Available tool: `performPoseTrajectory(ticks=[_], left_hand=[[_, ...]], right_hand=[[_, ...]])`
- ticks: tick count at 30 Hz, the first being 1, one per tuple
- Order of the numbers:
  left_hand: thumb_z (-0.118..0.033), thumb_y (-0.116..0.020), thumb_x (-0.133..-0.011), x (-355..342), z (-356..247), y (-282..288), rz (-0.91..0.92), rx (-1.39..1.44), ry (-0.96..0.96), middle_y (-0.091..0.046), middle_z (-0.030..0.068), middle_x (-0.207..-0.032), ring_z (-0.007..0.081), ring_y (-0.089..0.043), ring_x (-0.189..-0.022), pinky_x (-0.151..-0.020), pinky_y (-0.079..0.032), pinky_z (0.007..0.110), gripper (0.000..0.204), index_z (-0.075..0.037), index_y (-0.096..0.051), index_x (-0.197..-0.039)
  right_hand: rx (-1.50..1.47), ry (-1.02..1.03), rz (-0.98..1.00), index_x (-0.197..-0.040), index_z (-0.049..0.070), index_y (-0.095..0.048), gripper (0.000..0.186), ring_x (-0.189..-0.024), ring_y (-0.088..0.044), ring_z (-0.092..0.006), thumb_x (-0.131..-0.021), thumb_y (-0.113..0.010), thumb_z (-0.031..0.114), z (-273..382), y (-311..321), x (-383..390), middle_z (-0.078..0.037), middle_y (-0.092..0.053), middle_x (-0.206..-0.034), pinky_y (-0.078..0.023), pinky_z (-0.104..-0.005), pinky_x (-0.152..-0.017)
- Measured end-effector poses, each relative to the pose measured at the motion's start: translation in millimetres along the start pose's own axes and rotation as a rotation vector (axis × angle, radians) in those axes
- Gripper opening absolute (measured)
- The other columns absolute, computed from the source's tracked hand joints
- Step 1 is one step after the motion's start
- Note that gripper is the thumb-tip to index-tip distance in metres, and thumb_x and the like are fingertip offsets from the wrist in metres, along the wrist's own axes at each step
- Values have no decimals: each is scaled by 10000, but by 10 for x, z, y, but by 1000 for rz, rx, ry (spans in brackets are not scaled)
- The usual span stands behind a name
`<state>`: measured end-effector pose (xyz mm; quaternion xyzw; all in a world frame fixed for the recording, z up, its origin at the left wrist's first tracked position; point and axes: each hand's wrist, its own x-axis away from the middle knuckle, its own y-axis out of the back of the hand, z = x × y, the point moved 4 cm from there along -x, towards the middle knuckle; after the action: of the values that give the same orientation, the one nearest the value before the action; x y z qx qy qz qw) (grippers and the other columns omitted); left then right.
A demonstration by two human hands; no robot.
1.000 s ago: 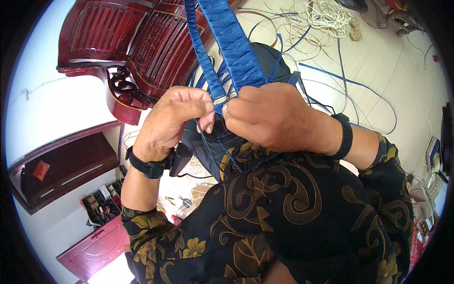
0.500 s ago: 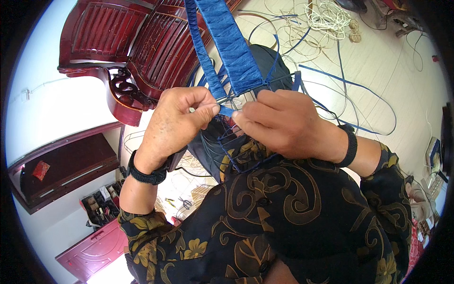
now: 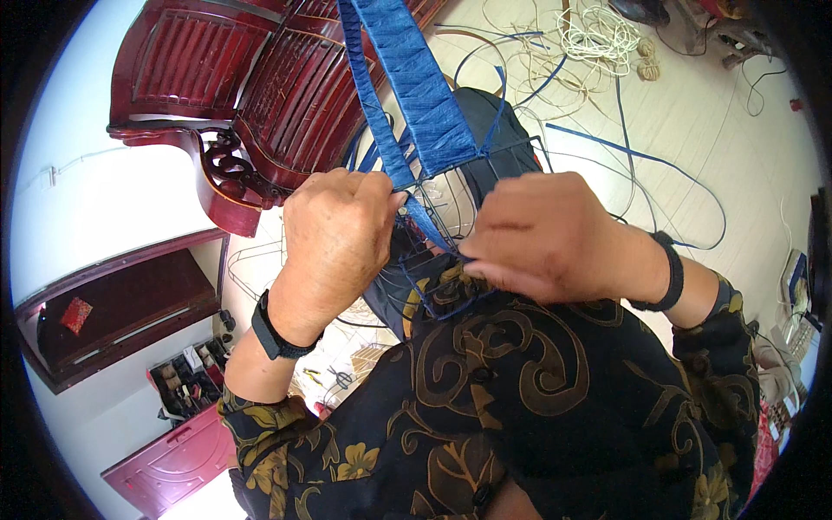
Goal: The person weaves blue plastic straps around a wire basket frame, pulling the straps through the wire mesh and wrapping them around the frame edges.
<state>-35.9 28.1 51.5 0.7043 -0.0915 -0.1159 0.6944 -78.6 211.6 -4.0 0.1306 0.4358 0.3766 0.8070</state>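
A narrow blue strip (image 3: 423,218) runs slantwise between my two hands, over a dark wire frame (image 3: 468,159). My left hand (image 3: 340,232) is closed with its fingertips on the strip's upper end, beside the frame's left side. Lower down, the thumb and fingers of my right hand (image 3: 542,236) pinch the strip's other end; this hand is slightly blurred. A wide panel wrapped in blue strip (image 3: 423,95) rises from the frame, with a narrower blue-wrapped bar (image 3: 373,104) on its left. My hands hide part of the frame, which lies over my lap.
A dark red slatted wooden bench (image 3: 299,95) stands at upper left. Coils of pale cord (image 3: 600,42) and a long loose blue strip (image 3: 641,152) lie on the tiled floor. A box of small items (image 3: 186,379) sits at lower left, near a pink panel (image 3: 178,464).
My hands have drawn apart, the right one moving right and slightly down. A longer stretch of blue strip now shows between them. My left hand has turned, its knuckles now uppermost.
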Motion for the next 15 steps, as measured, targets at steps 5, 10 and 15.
performPoseTrajectory(ticks=[5,10,15], left_hand=[[-137,-737,-777,-3,-74,9,0,-170,-53,-572,95,-638,275,-622,-611,-524,-485,389,199,-57,-564,-723],[-100,-683,-711,-37,-70,-51,17,-262,-118,-564,73,-640,232,-629,-594,-500,-490,355,142,-68,-544,-712],[-72,-698,-754,-24,-61,-86,-22,-266,-83,-550,78,-642,250,-613,-570,-489,-480,376,185,-70,-519,-708]], right_hand=[[152,21,-166,-760,119,-638,108,-779,-562,-238,-743,-734,163,-269,87,-300,-36,-552,-768,-486,-352,-613],[211,179,-97,-748,65,-668,109,-909,-567,-254,-719,-712,160,-339,16,-631,-54,-610,-828,-482,-370,-795],[233,265,91,-756,24,-700,99,-971,-610,-278,-692,-662,89,-441,-134,-800,-105,-672,-892,-452,-377,-883]])
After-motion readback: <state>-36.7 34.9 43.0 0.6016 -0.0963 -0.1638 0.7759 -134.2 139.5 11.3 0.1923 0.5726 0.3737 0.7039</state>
